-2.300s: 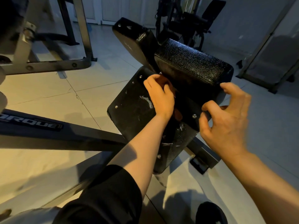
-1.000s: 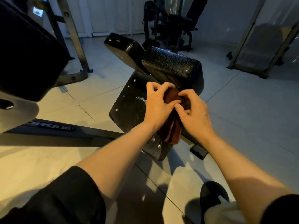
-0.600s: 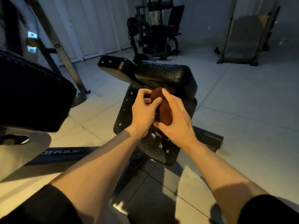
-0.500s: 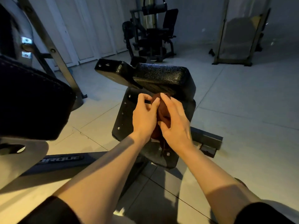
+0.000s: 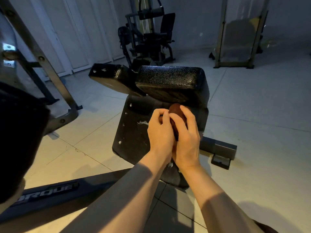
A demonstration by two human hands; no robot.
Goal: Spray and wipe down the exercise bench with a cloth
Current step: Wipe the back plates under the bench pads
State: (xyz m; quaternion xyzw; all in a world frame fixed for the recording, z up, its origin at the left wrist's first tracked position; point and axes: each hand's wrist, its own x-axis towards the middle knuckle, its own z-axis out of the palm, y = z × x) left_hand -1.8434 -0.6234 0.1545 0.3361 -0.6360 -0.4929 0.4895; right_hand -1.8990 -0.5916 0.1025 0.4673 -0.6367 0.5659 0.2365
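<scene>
The exercise bench (image 5: 133, 130) has a black flat underside panel with screws facing me and a black padded cushion (image 5: 170, 83) above it. A dark red-brown cloth (image 5: 175, 111) is bunched between my two hands, just below the cushion's front edge. My left hand (image 5: 160, 132) curls its fingers around the cloth's left side. My right hand (image 5: 187, 138) wraps the cloth from the right, fingers over its top. Most of the cloth is hidden by the hands. No spray bottle is in view.
A second black pad (image 5: 111, 78) sticks out left of the cushion. A grey frame bar (image 5: 48, 194) with lettering runs along the floor at lower left. A metal rack (image 5: 47, 68) stands at left, a weight machine (image 5: 148, 36) at the back, and a framed panel (image 5: 239, 36) at back right.
My right hand came in from the side and joined the left on the cloth. Both hands have bunched it into a ball under the cushion. The view has tilted up.
</scene>
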